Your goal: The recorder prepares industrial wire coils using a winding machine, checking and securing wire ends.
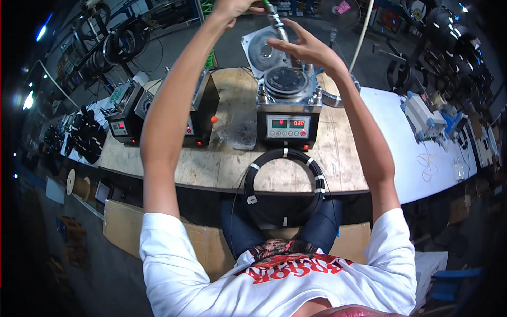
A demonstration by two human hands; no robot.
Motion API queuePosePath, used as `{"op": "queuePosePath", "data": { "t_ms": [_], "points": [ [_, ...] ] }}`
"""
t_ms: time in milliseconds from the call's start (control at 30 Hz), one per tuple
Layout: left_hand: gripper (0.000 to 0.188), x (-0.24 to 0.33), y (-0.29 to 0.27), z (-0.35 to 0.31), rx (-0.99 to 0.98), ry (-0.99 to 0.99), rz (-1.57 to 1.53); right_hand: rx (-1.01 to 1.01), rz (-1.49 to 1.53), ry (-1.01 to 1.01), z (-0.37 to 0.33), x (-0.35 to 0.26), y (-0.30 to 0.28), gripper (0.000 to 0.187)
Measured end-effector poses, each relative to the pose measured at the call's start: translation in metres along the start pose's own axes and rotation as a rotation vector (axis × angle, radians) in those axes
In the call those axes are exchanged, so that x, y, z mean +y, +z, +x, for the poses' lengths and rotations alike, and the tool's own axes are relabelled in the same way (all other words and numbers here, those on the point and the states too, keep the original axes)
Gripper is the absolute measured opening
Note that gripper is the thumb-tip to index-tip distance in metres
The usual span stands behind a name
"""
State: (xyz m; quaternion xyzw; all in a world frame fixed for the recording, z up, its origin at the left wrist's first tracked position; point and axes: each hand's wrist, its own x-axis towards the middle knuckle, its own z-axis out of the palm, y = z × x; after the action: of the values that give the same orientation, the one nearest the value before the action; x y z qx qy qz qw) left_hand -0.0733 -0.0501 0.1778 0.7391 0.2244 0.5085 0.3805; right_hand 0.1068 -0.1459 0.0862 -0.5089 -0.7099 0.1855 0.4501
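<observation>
At the top edge, my left hand [235,8] reaches beside a green hose [268,6]; part of its fingers is cut off by the picture's edge. A shiny metal fitting [277,24] hangs down from that hose. My right hand [311,48] is at the fitting's lower end, fingers apart and stretched out. Both hands are raised above a black bench machine [288,127] with a round dark plate [285,81] on top and a lit red display. A square metal piece with a grey disc [262,50] stands behind the plate. A black cable coil [250,182] banded with white tape rests against the bench's front edge, above my lap.
Two similar machines [124,126] stand left on the wooden bench [227,177]. Next to the middle machine are a clear plastic box [244,133] and an orange-capped bottle [214,120]. To the right, a white table [391,148] carries a grey device [424,116]. Cable coils hang on racks at both sides.
</observation>
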Motion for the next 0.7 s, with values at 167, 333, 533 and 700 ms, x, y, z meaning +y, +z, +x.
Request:
{"op": "queuePosePath", "data": {
  "t_ms": [167,333,533,700],
  "points": [
    [0.023,-0.016,0.057,0.000,0.025,0.033,-0.126,0.324,-0.221,-0.083,0.018,0.040,-0.019,0.043],
    [0.030,-0.098,0.036,-0.025,0.242,0.161,-0.023,-0.021,-0.046,0.013,0.001,0.033,-0.028,0.033],
    [0.035,-0.221,0.036,-0.057,0.353,-0.081,0.425,0.019,0.166,-0.082,0.002,0.042,-0.013,0.025],
    [0.042,-0.237,0.035,-0.079,0.408,-0.130,0.416,0.083,0.306,-0.006,0.004,0.033,0.034,0.020]
  ]
}}
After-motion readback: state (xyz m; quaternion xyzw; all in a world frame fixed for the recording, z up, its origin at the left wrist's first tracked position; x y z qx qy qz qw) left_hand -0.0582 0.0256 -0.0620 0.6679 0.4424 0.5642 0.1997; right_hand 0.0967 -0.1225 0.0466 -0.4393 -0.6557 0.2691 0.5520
